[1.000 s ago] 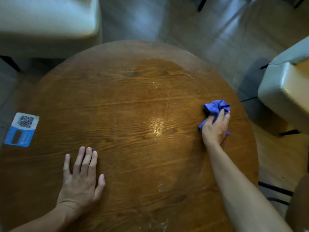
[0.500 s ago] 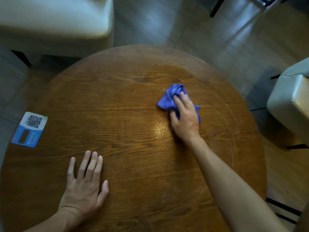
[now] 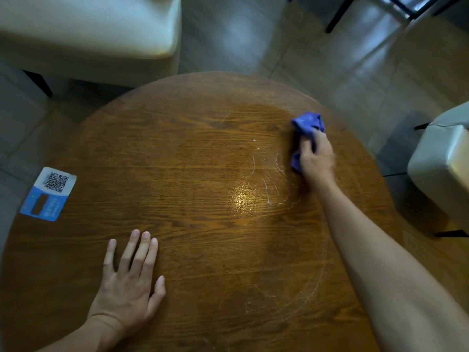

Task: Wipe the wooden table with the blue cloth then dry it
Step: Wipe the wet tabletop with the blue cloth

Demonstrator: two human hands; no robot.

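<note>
R hand is gripping the blue cloth, bunched up, and pressing it on the wooden counter near the far-right edge. L hand is lying flat on the counter w/ fingers spread, holding nothing, near side. Wet streaks are showing just left of the cloth. QR card is sitting at the left edge.

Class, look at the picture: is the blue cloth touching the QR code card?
Apart. The head view shows the blue cloth under the right hand, far across bare wood from the QR code card.
</note>
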